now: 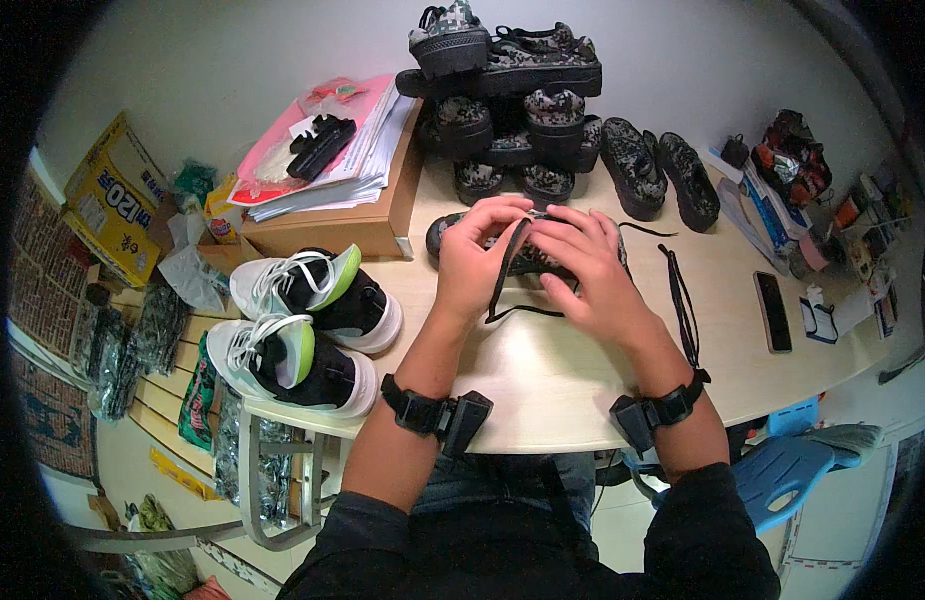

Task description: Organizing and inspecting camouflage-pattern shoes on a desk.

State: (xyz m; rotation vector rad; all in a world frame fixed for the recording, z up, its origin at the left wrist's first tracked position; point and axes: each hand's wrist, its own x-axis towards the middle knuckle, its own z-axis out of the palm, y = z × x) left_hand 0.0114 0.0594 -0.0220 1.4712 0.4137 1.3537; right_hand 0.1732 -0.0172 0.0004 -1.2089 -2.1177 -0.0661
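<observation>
A camouflage shoe with a dark sole [438, 238] lies on the table before me, largely hidden behind both hands. My left hand [481, 255] pinches a black shoelace [507, 266] between thumb and fingers; the lace hangs in a loop below it. Beside it, my right hand [586, 270] has its fingers bent over the shoe, fingertips near the left ones; whether it grips the lace is unclear. Another black lace [680, 300] lies bundled on the table to the right of my right hand. One lace end [650, 229] reaches out past the shoe.
Camouflage shoes [507, 75] are stacked at the back, with two more [689, 180] to their right. White and black sneakers [305, 337] stand at left by a cardboard box [342, 232] under papers. A phone [773, 311] lies at right; a blue chair [785, 480] is below.
</observation>
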